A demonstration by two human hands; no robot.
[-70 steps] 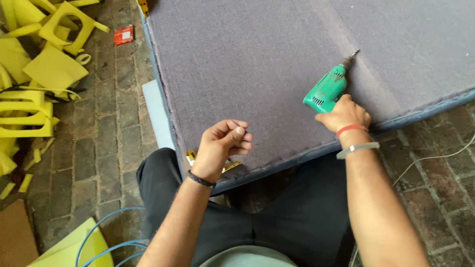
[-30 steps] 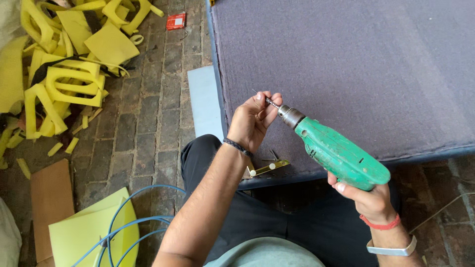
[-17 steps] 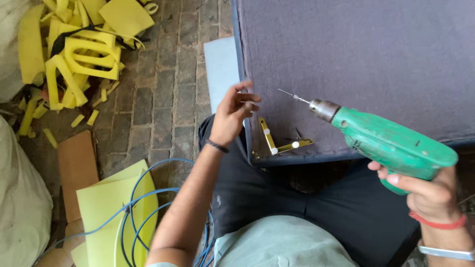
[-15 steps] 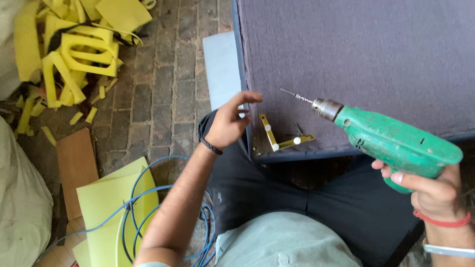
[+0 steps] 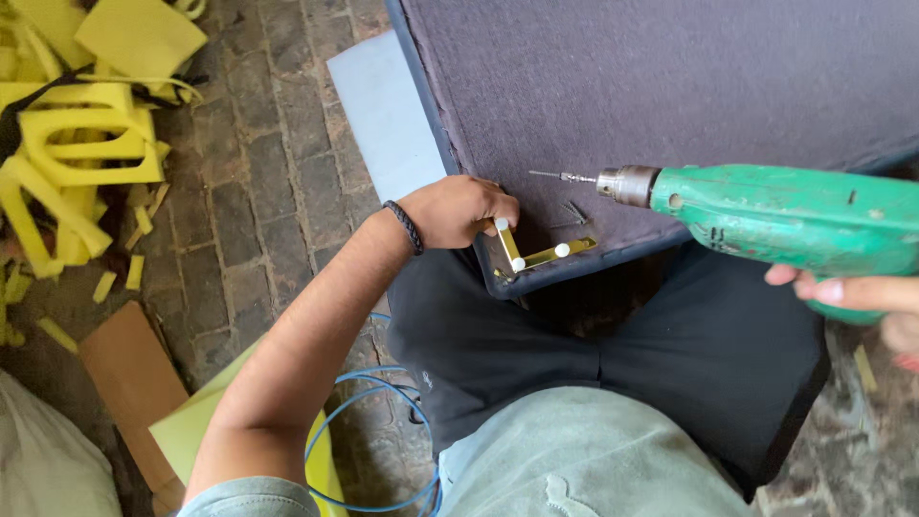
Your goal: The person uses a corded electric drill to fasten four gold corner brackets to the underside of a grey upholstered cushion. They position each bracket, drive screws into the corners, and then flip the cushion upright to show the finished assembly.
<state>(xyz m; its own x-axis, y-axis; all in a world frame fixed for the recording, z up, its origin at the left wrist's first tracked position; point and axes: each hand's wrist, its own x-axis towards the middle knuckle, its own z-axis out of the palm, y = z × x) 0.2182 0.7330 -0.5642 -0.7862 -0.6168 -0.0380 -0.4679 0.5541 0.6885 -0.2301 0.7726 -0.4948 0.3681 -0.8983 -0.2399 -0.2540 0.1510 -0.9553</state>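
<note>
Left hand [image 5: 459,211] sits at the near-left corner of the upholstered panel [image 5: 670,86], fingers curled down onto one arm of the brass corner bracket [image 5: 531,254], pinning it to the fabric. Bracket: L-shaped, flat yellow metal strip, two white round caps on it, lying right on the panel's corner. Panel fabric is a dark grey-purple weave, matte, with a piped darker edge.

Right hand [image 5: 862,297] wraps the grip of the green drill [image 5: 785,225], fingers clenched round it from below; only fingertips show at the frame's right edge. Drill body is moulded plastic, scuffed, with a steel chuck and a thin bit pointing left, level, hovering over the panel just right of the bracket, apart from it. A few loose dark screws [image 5: 572,213] lie on the fabric under the bit.

Around: black braided wristband [image 5: 406,227] on the left wrist; pale blue board [image 5: 383,115] lying beside the panel's left edge; brick floor [image 5: 258,191]; yellow foam offcuts [image 5: 86,144] top left; blue cable [image 5: 354,421] looping by the knee; brown cardboard [image 5: 134,373] lower left. The person's dark trousers fill the space under the panel's near edge.
</note>
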